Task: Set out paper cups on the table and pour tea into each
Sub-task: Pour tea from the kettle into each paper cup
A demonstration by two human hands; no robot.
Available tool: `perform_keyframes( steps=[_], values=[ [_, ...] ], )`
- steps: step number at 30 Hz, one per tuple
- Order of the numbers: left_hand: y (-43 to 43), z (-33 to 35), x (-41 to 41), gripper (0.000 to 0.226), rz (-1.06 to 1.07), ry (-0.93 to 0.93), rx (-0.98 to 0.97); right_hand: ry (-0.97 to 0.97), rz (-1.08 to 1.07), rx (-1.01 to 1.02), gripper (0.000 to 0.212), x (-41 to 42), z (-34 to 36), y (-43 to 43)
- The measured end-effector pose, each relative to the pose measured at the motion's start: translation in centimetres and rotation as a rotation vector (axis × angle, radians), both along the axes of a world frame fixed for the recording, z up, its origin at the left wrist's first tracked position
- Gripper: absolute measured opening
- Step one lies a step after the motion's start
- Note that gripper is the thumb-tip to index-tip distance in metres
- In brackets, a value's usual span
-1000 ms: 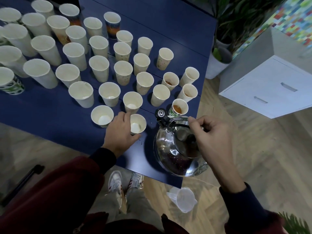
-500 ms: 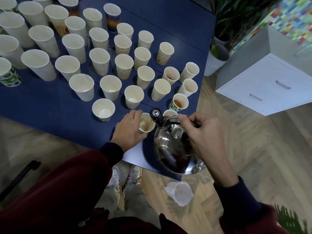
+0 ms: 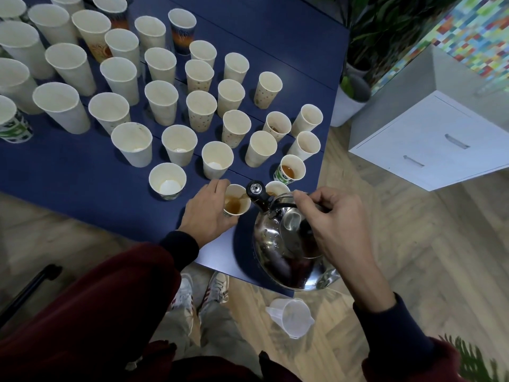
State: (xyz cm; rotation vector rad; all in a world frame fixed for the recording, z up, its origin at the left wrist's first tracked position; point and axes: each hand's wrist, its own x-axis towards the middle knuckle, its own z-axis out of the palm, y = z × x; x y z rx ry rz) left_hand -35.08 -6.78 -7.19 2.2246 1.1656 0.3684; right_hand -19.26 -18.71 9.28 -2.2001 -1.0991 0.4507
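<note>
Several paper cups stand in rows on a dark blue table (image 3: 82, 183). My left hand (image 3: 208, 212) grips a small paper cup (image 3: 236, 201) near the table's front edge. My right hand (image 3: 334, 220) holds the handle of a shiny steel kettle (image 3: 286, 252), tilted with its black spout (image 3: 254, 190) over that cup. Brown tea streams into the cup, which is partly filled. Two neighbouring cups hold tea: one right behind the spout (image 3: 276, 188), and a green-printed one (image 3: 290, 169).
An empty cup (image 3: 167, 181) stands left of my left hand. A clear plastic jug (image 3: 292, 317) lies on the wooden floor below the kettle. A white drawer cabinet (image 3: 429, 139) and a potted plant (image 3: 349, 103) stand right of the table.
The kettle tipped forward over the held cup and tea began flowing; the cup went from empty to partly filled. My left hand stayed on the cup.
</note>
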Motion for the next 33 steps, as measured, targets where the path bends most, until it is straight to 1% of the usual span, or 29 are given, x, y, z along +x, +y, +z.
perform_keyframes(
  steps=[5, 10, 14, 18, 21, 28, 30, 33],
  values=[
    [0.0, -0.1, 0.6, 0.060, 0.025, -0.028, -0.003, 0.029, -0.014, 0.033, 0.047, 0.4, 0.5, 0.0],
    [0.6, 1.3, 2.2, 0.058, 0.033, -0.120, 0.028, 0.041, -0.103, 0.133, 0.053, 1.1, 1.4, 0.0],
    [2.0, 2.4, 4.0, 0.059, 0.019, -0.141, 0.041, 0.075, -0.153, 0.218, 0.053, 2.3, 2.4, 0.1],
    [3.3, 2.7, 5.9, 0.059, 0.018, -0.083, 0.010, 0.065, -0.173, 0.252, 0.052, 4.1, 3.5, 1.0],
    [3.7, 2.6, 7.2, 0.061, 0.049, -0.012, -0.027, 0.049, -0.133, 0.241, 0.052, 5.6, 4.3, 2.0],
    [3.9, 1.7, 8.8, 0.057, 0.049, 0.107, -0.028, 0.046, -0.076, 0.234, 0.052, 8.8, 4.3, 3.9],
    [4.0, 1.8, 9.0, 0.061, 0.024, 0.145, -0.021, 0.056, -0.070, 0.236, 0.053, 9.8, 4.3, 4.8],
    [4.4, 2.5, 8.9, 0.064, 0.067, 0.082, 0.025, 0.062, -0.048, 0.233, 0.048, 10.8, 4.2, 6.2]
  ],
)
